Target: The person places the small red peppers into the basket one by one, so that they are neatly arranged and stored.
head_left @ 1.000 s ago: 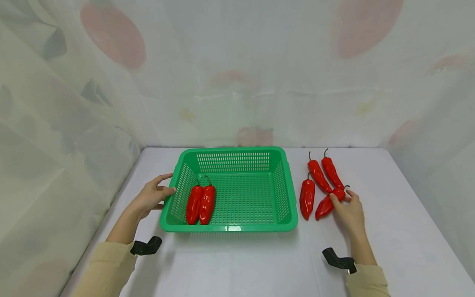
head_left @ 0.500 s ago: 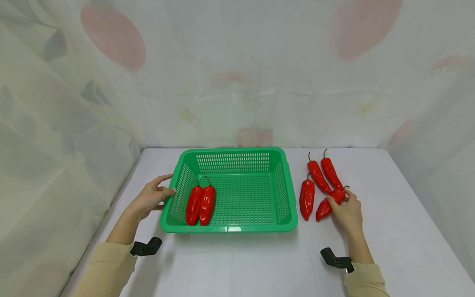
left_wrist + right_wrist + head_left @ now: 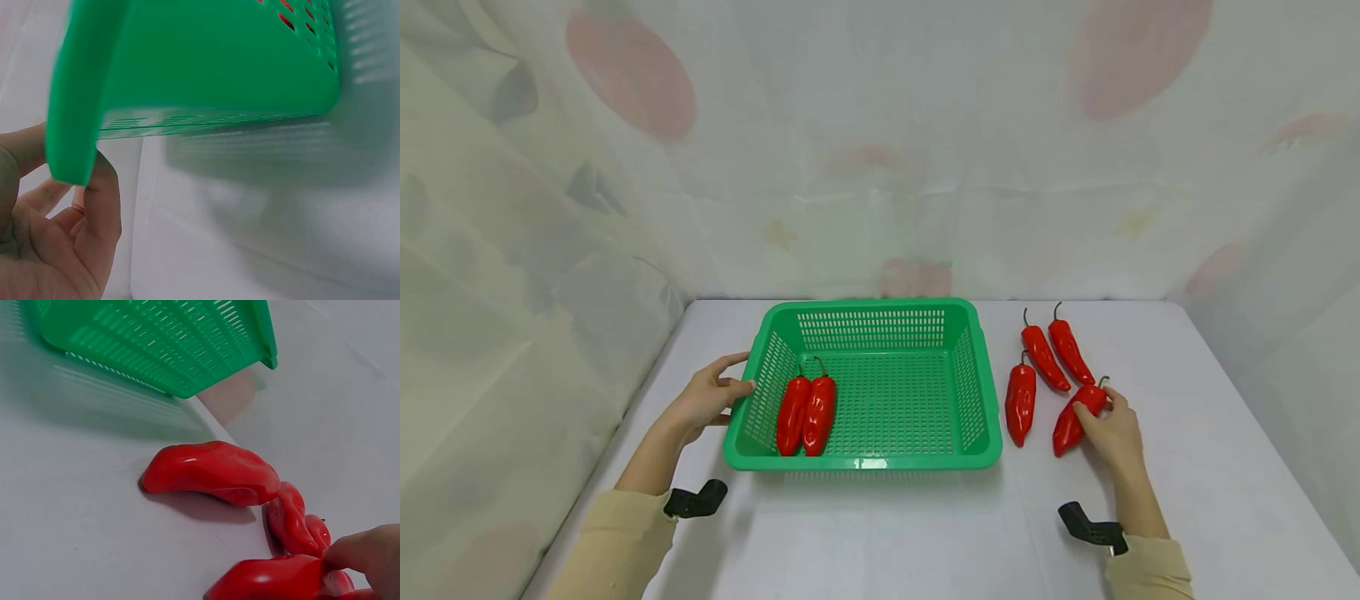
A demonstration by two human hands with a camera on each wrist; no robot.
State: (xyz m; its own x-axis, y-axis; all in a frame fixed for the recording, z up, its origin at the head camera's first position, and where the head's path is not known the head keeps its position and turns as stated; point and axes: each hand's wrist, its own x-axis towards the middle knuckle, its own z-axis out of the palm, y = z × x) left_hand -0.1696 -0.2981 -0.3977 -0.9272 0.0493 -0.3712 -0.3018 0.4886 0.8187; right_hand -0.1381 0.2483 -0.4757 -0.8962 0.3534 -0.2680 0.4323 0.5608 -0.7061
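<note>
A green plastic basket [image 3: 891,460] stands on the table, two red peppers lying side by side in its left part. My left hand [image 3: 703,398] pinches the basket's left rim, thumb over it and fingers beneath, as the left wrist view shows too. On the right, my right hand [image 3: 1116,433] holds a red pepper [image 3: 1075,421] between thumb and fingers near its stem end. In the right wrist view the thumb [image 3: 362,550] presses on that pepper [image 3: 269,578]. Whether it touches the table I cannot tell.
Left of the held pepper lies another red pepper [image 3: 1020,404]. Two more, a slanted pepper [image 3: 1043,357] and a farther pepper [image 3: 1071,350], lie behind. A white cloth covers the table [image 3: 865,533]; patterned curtains [image 3: 880,150] hang at the back and sides.
My right hand first shifts slightly left, then right and toward me with the pepper, which now lies apart from the slanted one behind. My left hand and the basket stay put.
</note>
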